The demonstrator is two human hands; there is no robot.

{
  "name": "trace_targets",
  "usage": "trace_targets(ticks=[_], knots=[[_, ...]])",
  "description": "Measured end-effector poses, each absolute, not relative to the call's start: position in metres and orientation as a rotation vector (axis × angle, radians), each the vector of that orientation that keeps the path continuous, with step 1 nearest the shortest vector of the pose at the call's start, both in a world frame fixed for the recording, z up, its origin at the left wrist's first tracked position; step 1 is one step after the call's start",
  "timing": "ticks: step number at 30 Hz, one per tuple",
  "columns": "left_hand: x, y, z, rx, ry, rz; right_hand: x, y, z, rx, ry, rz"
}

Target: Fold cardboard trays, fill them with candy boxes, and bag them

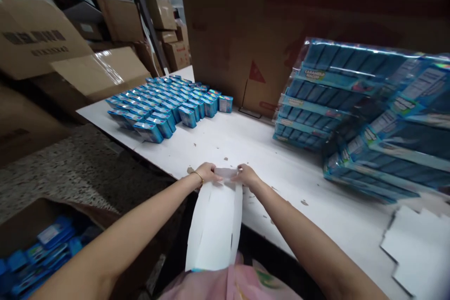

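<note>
- The left-hand grip (207,172) was closed on the top edge of a white card blank (214,229), its gold bangle (198,177) at the wrist
- The right-hand grip (248,176) was pinching the same edge from the other side; the fingertips were partly hidden behind the card
- The blank hung from the worktop (281,173) edge toward a pink cloth (225,286), its lower end cut off by it
- Shrink-wrapped stacks of blue boxes (316,89) stood at right, one label reading "CARAMBA", the smaller print beside it too blurred and glare-struck to read
- Rows of small blue boxes (161,105) stood beyond the hands, their labels too small to make out
- Brown cartons (31,33) at upper left bore dark print, too blurred to read
- A big carton (256,73) showed a red triangle, no legible words
- Loose blue packs (45,248) lay in an open cardboard box (21,229) at lower left, partly cut off by the frame
</note>
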State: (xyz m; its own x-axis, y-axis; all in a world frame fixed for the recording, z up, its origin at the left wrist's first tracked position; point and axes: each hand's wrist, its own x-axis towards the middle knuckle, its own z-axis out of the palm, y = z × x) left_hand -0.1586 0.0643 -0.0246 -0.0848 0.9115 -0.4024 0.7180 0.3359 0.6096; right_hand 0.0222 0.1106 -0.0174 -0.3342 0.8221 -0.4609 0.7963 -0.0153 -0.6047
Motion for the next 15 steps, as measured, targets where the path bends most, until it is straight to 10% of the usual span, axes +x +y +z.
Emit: trace_targets(ticks=[15], knots=[[-0.159,0.048,-0.003,1.603,1.834,0.220,0.017,0.122,0.013,-1.315,-2.539,1.715]])
